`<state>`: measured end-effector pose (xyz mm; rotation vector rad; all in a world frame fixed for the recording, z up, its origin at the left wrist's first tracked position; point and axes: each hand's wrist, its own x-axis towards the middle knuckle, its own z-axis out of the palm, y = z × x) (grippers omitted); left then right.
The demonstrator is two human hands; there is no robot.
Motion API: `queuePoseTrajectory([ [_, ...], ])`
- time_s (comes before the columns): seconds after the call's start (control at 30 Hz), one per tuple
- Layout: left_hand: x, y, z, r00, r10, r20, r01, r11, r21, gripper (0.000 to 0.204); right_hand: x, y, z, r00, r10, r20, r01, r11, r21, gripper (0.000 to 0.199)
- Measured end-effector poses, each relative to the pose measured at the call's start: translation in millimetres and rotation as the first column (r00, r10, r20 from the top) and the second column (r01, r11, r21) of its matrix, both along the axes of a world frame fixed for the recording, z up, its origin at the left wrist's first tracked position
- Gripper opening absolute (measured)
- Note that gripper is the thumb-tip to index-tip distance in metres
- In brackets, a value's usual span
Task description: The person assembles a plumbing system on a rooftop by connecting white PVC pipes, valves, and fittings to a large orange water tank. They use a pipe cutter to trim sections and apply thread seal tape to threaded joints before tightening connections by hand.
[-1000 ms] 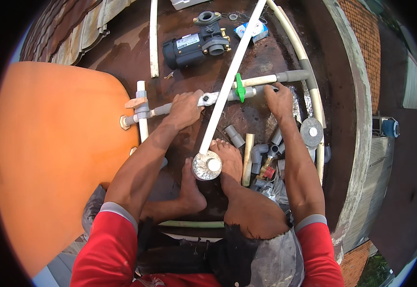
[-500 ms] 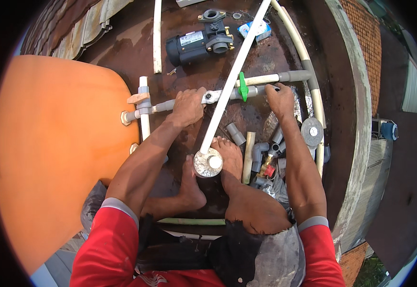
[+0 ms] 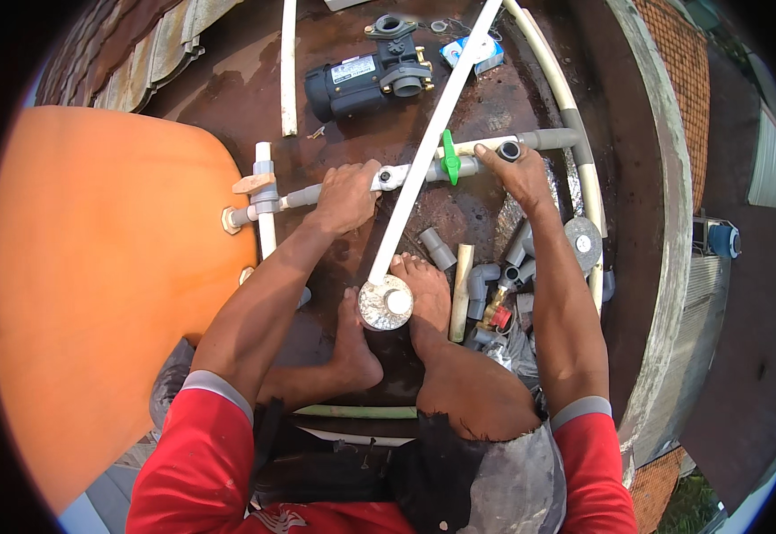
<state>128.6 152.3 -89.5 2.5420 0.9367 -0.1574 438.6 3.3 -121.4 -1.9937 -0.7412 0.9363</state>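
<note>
Keep the grey pipe (image 3: pixel 303 197), passing through the left fingers (image 3: pixel 366 173), straight while squaring the dark-mouthed fitting (image 3: pixel 509 152) between right thumb (image 3: pixel 489 158) and fingers; avoid knocking the green valve handle (image 3: pixel 450 158) (just left of that thumb). Grip with the left hand (image 3: pixel 347 198) wrapped closely round the pipe, knuckles up, and the right hand (image 3: pixel 523 181) half-curled on the fitting, arms outstretched.

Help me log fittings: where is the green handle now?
In the head view, the green handle is above centre, between left hand and right hand, just right of the slanted white pipe.
</note>
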Motion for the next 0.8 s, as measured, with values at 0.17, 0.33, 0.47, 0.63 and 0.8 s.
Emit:
queuePoseTrajectory([
  [0.17,0,2,2,1.000,0.002,-0.006,-0.002,1.000,0.005,0.030,-10,10,-2,0.985,-0.096,0.140,0.102,0.994,-0.035,0.060],
  [0.33,1,2,2,1.000,-0.005,0.014,0.005,1.000,0.008,0.029,-23,5,-27,0.965,-0.232,0.122,0.208,0.961,0.182,0.049],
  [0.47,0,2,4,1.000,-0.006,-0.001,0.006,1.000,0.001,0.028,-25,5,-27,0.960,-0.253,0.117,0.229,0.956,0.186,0.045],
  [0.63,3,3,2,1.000,-0.014,0.007,0.014,1.000,0.014,0.029,-24,5,-29,0.955,-0.269,0.124,0.245,0.953,0.178,0.046],
  [0.8,1,5,-2,1.000,-0.006,-0.027,0.006,1.000,0.004,0.029,-30,9,-25,0.943,-0.273,0.190,0.248,0.958,0.147,0.044],
])
